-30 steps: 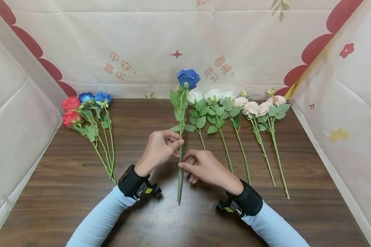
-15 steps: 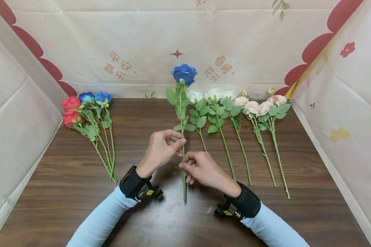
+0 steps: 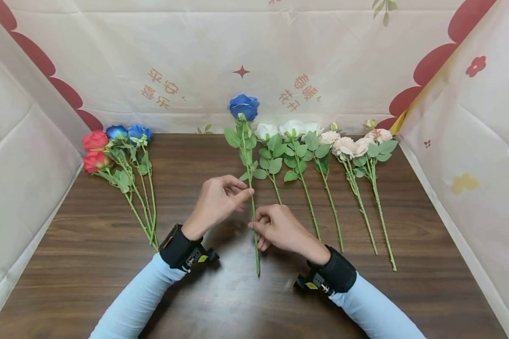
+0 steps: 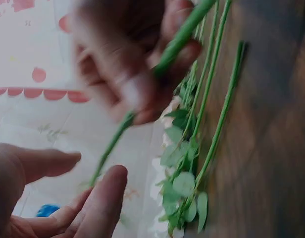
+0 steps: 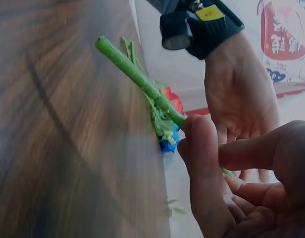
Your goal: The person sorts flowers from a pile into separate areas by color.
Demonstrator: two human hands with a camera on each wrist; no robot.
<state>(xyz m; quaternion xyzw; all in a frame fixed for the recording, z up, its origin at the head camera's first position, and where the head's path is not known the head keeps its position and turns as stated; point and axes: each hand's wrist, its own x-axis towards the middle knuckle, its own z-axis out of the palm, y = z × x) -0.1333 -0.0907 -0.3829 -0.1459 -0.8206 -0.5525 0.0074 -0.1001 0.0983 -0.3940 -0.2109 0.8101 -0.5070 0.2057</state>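
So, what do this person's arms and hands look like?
The sleeves are light blue and reach down to wide black wristbands. Each wristband carries a small black camera with a yellow label. The left hand and right hand are bare, without gloves.

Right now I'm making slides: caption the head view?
Right hand pinching a blue rose by its stem, left hand alongside.

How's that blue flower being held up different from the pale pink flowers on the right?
The long-stemmed blue flower has one bloom; the ruffled pale pink flowers crowd several blooms and buds together. The blue flower is held up, its stem pinched by the right hand, while the pale pink ones lie on the dark brown wood-grain table. Both have green stems and leaves.
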